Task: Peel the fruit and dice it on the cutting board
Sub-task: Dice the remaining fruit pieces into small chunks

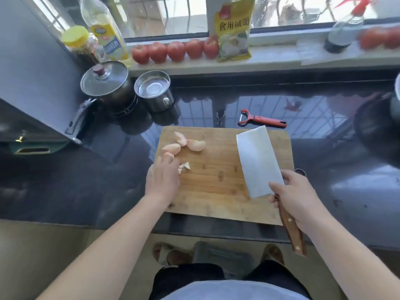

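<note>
Head view: your right hand (296, 198) grips one cleaver (257, 163), blade flat over the cutting board (216, 180). Your left hand (162, 176) rests fingers-down on small dice (185, 166); three peeled fruit wedges (186, 144) lie just beyond. One red peeler (262, 120) behind the board, five tomatoes (175, 50) on the sill.

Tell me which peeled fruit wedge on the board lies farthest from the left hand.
The wedge at the right of the group, nearest the cleaver. The other big wedges lie further left, closer to the left hand, whose fingers rest on the small cut pieces.
</note>
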Available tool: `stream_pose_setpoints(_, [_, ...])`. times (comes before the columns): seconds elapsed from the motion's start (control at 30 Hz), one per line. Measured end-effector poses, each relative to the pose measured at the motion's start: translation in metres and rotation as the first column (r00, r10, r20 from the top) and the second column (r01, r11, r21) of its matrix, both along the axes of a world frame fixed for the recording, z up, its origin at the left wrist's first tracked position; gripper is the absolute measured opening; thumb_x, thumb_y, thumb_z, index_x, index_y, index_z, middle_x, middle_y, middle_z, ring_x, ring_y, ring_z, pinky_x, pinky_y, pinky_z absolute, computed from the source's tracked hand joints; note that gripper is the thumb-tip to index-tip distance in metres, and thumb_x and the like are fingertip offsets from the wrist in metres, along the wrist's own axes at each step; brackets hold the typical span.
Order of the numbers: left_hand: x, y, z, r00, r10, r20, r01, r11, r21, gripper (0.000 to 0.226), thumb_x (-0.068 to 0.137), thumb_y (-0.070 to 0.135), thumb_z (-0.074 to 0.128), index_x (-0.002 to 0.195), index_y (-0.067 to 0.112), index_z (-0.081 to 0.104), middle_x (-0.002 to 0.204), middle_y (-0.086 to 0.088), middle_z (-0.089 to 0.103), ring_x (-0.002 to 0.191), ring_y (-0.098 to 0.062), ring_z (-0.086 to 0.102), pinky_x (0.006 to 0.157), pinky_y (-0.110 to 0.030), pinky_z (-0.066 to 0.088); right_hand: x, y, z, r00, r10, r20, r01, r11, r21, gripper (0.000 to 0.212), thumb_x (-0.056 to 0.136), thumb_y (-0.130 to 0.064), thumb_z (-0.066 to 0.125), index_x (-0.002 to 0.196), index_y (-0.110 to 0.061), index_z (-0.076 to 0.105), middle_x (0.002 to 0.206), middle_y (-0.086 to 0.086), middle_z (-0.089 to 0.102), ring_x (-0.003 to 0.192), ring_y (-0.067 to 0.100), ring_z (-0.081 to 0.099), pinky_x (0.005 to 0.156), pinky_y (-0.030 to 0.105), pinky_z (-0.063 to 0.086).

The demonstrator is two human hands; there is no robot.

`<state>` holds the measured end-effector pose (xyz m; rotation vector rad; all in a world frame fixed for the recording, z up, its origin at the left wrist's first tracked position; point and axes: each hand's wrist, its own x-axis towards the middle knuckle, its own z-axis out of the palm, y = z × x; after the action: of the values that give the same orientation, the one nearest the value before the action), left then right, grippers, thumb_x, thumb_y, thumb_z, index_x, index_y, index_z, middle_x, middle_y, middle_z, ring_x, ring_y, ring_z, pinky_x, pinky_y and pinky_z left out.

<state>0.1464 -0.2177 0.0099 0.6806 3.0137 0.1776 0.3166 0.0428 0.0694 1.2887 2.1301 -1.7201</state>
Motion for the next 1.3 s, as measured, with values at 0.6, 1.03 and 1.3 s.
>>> stream_pose_setpoints(0.6, [0.029, 0.089, -0.020, 0.890, -0.131, 0.436, 0.045, 0.979, 0.201, 0.016, 0.103, 0.035, 0.054, 0.104, 0.019, 0.054, 0.102, -0.003, 0.067, 0.095, -0.029, 0.064, 0.079, -0.039, 0.045, -0.034, -0.026, 0.000, 0.995, -0.044, 0.084, 0.022, 0.967, 0.254, 0.021, 0.091, -0.009, 0.050, 0.090, -0.027, 0.061, 0.073, 0.005, 0.070, 0.052, 0.014, 0.064, 0.051, 0.029, 0.052])
stream_pose_setpoints(1.03, [-0.004, 0.032, -0.041, 0.773, -0.285, 0.567, -0.098, 0.829, 0.550, 0.008, 0.093, 0.028, 0.075, 0.096, 0.028, 0.068, 0.076, 0.009, 0.074, 0.066, 0.001, 0.066, 0.067, -0.019, 0.051, -0.081, -0.030, -0.056, 0.962, 0.267, 0.055, -0.244, 0.757, 0.606, 0.031, 0.067, -0.026, 0.038, 0.088, -0.013, 0.055, 0.051, 0.003, 0.067, 0.051, 0.021, 0.069, 0.062, 0.051, 0.061])
stream_pose_setpoints(1.3, [0.020, 0.027, -0.086, 0.822, -0.487, -0.295, 0.562, 0.611, 0.557, 0.008, 0.092, 0.012, 0.070, 0.097, 0.014, 0.076, 0.100, 0.002, 0.069, 0.078, -0.021, 0.067, 0.065, -0.038, 0.056, -0.037, -0.045, -0.053, 0.939, 0.339, 0.067, -0.299, 0.701, 0.647, 0.013, 0.094, -0.010, 0.042, 0.098, -0.019, 0.051, 0.058, 0.009, 0.069, 0.046, 0.012, 0.066, 0.063, 0.044, 0.058])
